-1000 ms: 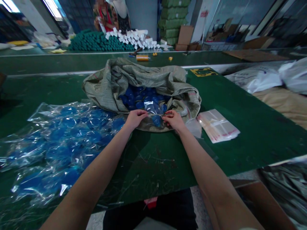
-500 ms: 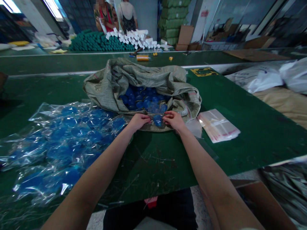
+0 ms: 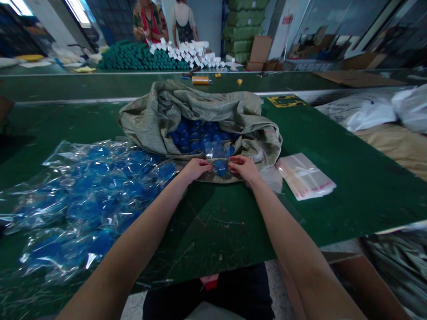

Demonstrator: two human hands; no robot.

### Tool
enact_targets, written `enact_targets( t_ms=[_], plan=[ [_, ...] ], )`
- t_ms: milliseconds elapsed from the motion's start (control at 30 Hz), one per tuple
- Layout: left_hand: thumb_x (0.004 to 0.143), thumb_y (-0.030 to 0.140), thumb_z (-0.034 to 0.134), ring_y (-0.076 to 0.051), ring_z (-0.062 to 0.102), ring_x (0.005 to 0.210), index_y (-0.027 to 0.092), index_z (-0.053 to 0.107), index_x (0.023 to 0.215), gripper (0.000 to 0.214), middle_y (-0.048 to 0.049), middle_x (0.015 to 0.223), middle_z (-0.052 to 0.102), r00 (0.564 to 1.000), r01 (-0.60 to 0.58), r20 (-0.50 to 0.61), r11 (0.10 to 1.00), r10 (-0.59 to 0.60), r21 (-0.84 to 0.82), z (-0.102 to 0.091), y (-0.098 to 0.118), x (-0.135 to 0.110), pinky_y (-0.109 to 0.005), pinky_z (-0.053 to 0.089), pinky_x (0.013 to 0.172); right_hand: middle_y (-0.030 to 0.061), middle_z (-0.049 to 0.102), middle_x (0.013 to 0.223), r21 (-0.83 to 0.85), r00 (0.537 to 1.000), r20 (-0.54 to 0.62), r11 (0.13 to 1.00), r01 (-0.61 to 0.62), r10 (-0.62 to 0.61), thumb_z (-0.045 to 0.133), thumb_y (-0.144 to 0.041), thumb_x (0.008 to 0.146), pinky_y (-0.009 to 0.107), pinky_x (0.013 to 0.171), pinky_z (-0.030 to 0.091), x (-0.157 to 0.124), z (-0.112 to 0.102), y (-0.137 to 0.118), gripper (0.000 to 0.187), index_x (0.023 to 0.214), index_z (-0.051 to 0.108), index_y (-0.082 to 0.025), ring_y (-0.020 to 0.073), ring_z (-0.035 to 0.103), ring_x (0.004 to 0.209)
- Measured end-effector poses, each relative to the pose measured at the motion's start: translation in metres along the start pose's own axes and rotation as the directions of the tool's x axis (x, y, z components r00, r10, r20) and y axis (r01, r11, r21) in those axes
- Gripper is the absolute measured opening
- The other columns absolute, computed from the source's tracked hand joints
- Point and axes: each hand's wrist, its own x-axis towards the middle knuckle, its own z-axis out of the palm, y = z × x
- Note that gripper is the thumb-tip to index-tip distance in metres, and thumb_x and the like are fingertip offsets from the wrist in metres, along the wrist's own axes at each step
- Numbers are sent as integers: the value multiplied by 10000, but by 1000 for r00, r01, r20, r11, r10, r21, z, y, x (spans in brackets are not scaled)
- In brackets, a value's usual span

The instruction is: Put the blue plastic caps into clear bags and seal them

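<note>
Between my two hands is a clear plastic bag (image 3: 213,150) with a round blue ball-like piece (image 3: 220,167) inside it. My left hand (image 3: 196,170) pinches the bag's left edge, and the fingers of my right hand (image 3: 244,168) close on its right edge. Both hands are over the front lip of a grey-green woven sack (image 3: 210,100), which lies open and holds many round blue pieces (image 3: 196,135). To my left spreads a heap of blue pieces in clear bags (image 3: 100,186). A stack of flat clear bags (image 3: 306,176) lies right of the sack.
Across the green table (image 3: 220,240), a second bench carries a pile of green rolls (image 3: 142,57), white boxes (image 3: 195,54) and an orange roll (image 3: 200,80). Two people stand behind it. White sacks (image 3: 363,111) lie at the right; a cardboard box (image 3: 370,284) stands below the table's edge.
My hands keep hold of the bag in nearly the same place, and its upper flap has shifted slightly. The whole view has moved a little. One person behind the bench has changed arm position.
</note>
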Motion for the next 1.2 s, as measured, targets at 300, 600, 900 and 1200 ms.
enact_targets(
  t_ms=[300, 600, 900, 1200],
  plan=[
    [712, 317, 667, -58, 370, 379, 167, 656, 754, 156, 42, 518, 541, 998, 29, -55, 999, -31, -37, 2, 0, 2, -206, 223, 397, 12, 687, 663, -98, 993, -79, 990, -99, 91, 670, -108, 761, 119, 405, 437, -1, -3, -6, 43, 762, 668, -151, 47, 556, 466],
    [704, 418, 685, -71, 316, 351, 169, 731, 785, 266, 39, 466, 518, 995, 76, -72, 984, -65, 163, -8, 11, -2, -241, 166, 394, 2, 679, 642, -199, 996, -64, 977, -80, 68, 661, -138, 793, 135, 367, 397, -5, -4, -11, 25, 801, 660, -161, 48, 526, 411],
    [701, 312, 715, -107, 509, 509, 160, 762, 780, 178, -21, 690, 714, 970, -63, -230, 996, 77, 70, -1, 27, 18, -248, 380, 537, 10, 685, 623, -185, 996, -19, 979, -86, 83, 653, -112, 790, 149, 411, 456, 2, -8, -7, 43, 783, 650, -155, 72, 577, 460],
    [717, 333, 704, -74, 441, 460, 155, 739, 846, 222, -47, 800, 737, 980, -42, -194, 998, 48, 36, -3, 15, 22, -217, 297, 444, 46, 700, 695, -94, 992, -13, 987, -127, 126, 662, -153, 772, 147, 362, 403, 6, -12, -3, 39, 742, 639, -143, 66, 558, 437]
  ],
)
